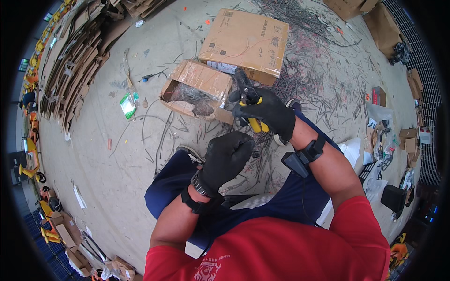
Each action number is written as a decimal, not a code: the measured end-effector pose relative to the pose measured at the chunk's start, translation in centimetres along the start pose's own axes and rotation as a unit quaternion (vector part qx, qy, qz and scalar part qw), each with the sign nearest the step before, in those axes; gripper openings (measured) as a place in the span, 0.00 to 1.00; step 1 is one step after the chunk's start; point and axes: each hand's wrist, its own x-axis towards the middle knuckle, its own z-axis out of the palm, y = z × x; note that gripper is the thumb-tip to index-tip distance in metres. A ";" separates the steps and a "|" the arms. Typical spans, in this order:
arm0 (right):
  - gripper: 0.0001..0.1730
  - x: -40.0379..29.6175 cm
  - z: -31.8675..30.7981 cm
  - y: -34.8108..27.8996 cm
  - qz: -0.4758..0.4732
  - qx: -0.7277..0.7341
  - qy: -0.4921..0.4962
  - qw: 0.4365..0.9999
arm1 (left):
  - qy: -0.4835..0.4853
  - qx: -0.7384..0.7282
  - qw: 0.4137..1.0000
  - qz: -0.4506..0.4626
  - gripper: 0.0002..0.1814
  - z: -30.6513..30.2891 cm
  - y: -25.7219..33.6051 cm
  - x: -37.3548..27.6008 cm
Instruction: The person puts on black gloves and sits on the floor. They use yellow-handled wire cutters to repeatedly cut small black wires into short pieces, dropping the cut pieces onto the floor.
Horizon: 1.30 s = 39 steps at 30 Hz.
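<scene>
Both my hands wear black gloves. My right hand [269,110] is wrapped around a pair of pliers-like cutters [258,125] with yellow handles, the dark head pointing away from me. In front of my lap, my left hand [226,158] is curled into a fist; nothing shows between its fingers, and its palm is hidden. Beyond the hands lies a taped cardboard box [207,78] with a torn opening, dark wire pieces [191,95] visible inside. Cut cable scraps [260,168] litter the concrete between my feet.
A larger closed carton [242,38] stands behind the torn box, thin red wires across its top. A heap of cut cables [299,21] spreads at far right. Flattened cardboard [75,66] is stacked at left. Plastic bags and boxes [381,137] line the right side.
</scene>
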 end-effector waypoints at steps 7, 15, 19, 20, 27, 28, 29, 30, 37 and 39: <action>0.25 0.0 -0.2 -0.8 -0.055 0.023 0.043 0.997 | -0.024 0.026 0.999 0.013 0.06 0.2 -0.2 0.0; 0.29 0.0 -0.2 -1.9 -0.082 -0.006 0.054 0.995 | -0.023 0.074 0.991 0.109 0.05 0.2 0.5 0.5; 0.27 0.0 -0.2 -2.3 -0.087 0.004 0.055 0.995 | -0.044 0.070 0.991 0.104 0.04 0.2 1.4 0.4; 0.26 -0.1 -0.2 -2.5 -0.090 0.003 0.058 0.994 | -0.042 0.071 0.990 0.113 0.04 0.3 1.5 0.5; 0.24 0.2 -0.8 -2.8 -0.108 -0.021 0.111 0.988 | -0.041 0.102 0.979 0.171 0.02 1.0 1.5 0.2; 0.25 0.2 -0.9 -3.0 -0.102 -0.019 0.111 0.988 | -0.044 0.110 0.978 0.174 0.02 0.9 1.6 0.2; 0.26 0.1 -0.9 -3.1 -0.096 -0.017 0.112 0.989 | -0.046 0.117 0.976 0.177 0.03 0.8 1.9 0.3; 0.26 0.0 -1.0 -3.3 -0.089 -0.015 0.112 0.990 | -0.049 0.124 0.975 0.179 0.03 0.6 2.0 0.3; 0.23 0.3 -1.6 -3.3 -0.106 -0.009 0.130 0.986 | -0.068 0.129 0.968 0.205 0.05 1.2 1.7 -0.3; 0.23 0.4 -1.7 -3.2 -0.123 0.000 0.131 0.984 | -0.062 0.127 0.967 0.210 0.05 1.1 1.6 -0.2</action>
